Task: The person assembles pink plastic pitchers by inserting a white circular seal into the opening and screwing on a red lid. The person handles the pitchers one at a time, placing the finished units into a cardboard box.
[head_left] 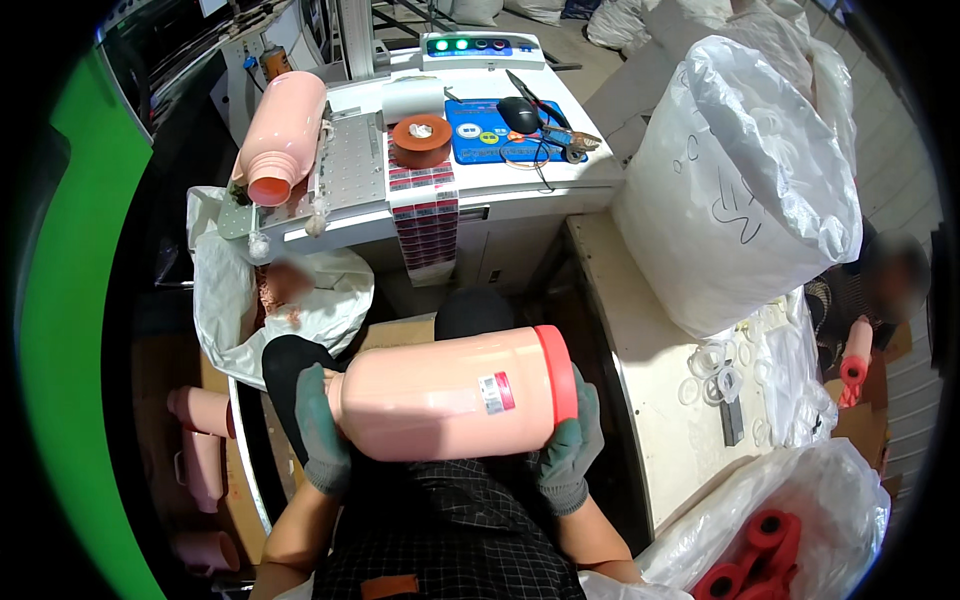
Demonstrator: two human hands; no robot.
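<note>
A big pink thermos casing (440, 395) with a red band (557, 375) at its right end lies sideways over my lap. Near its red end is a small label (497, 393). My left hand (322, 440), in a grey-green glove, grips the narrow neck end. On the opposite side my right hand (572, 450), gloved alike, holds the red end, its fingers wrapped at the lower edge. Another pink casing (288, 125) rests on the perforated metal plate (352, 160) of the bench, its threaded mouth toward me.
On the bench are a label roll (421, 140), mouse (517, 114) and pliers (535, 95). A tall white sack (690, 210) and clear rings (708, 360) occupy the right table. Red parts (768, 530) fill a bag. Pink jugs (203, 470) lie lower left. A person (850, 300) sits right.
</note>
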